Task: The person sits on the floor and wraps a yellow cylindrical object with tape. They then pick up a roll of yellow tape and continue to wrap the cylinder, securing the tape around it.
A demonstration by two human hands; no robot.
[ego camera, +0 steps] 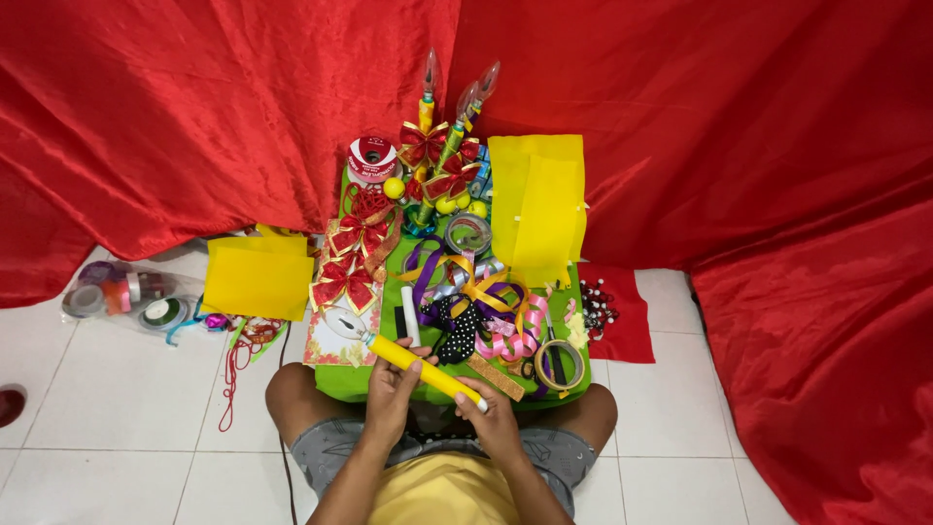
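From the head camera, looking down over the person's lap, the left hand [392, 387] is wrapped around the middle of a yellow candle-shaped lamp [428, 370], fingers curled closed on its yellow tube; the right hand [494, 416] closes on the tube's lower white end, fingers folded about it; the lamp lies slantwise just above the knees, its clear glass bulb [342, 323] pointing up and to the left over the near edge of a small green table [392, 292]; the table is crowded with curls of purple, gold and pink ribbon [478, 292], a black dotted ribbon [455, 326], a roll of tape [559, 365] at the near right corner and another clear roll [468, 233] nearer the middle; at the far side stand finished candle lamps [442, 136] dressed with red bows, beside a red ribbon spool [372, 160] and folded yellow sheets [537, 204]; more red bows [347, 258] lie along the table's left edge; on the white tiled floor to the left, a yellow sheet [258, 277] lies near a clear plastic bag [126, 292] holding several rolls of tape and ribbon; red cloth [194, 107] hangs behind everything.
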